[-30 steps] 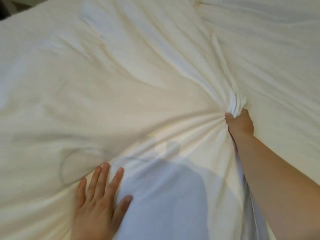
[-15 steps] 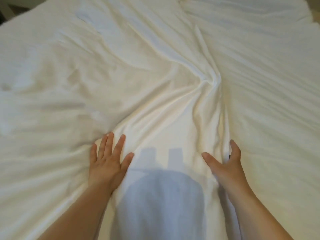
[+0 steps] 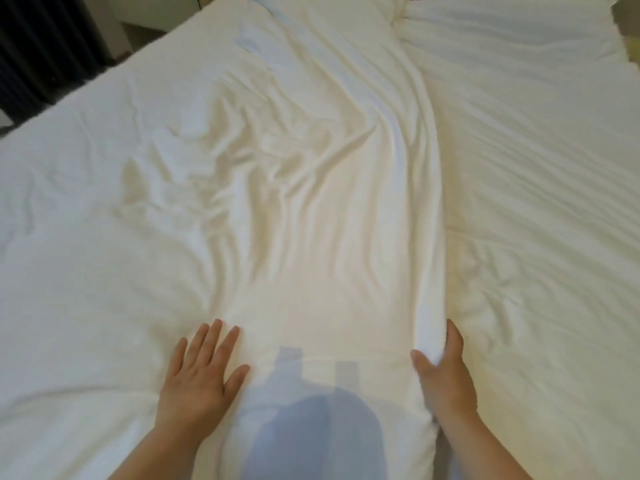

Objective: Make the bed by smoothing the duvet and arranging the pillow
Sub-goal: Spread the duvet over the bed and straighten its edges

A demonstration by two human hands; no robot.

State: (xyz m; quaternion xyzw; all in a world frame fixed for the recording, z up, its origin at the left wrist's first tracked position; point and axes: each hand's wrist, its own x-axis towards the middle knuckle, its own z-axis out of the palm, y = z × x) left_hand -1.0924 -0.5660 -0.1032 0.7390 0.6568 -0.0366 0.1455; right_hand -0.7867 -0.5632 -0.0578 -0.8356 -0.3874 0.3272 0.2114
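Observation:
A white duvet covers the left and middle of the bed, creased with long folds running away from me. Its thick right edge runs up the middle-right of the view. My left hand lies flat on the duvet near me, fingers spread. My right hand cups that right edge, thumb on top and fingers along its outer side. Right of the edge lies the white sheet, rippled. No pillow is clearly in view.
A dark ribbed panel stands beyond the bed's far left side. My head's shadow falls on the duvet between my arms. The bed's far right corner shows at the top right.
My right hand let go of the bunched cloth it was gripping and moved nearer to me along the duvet's edge. The gathered folds have spread out. My left hand stays flat.

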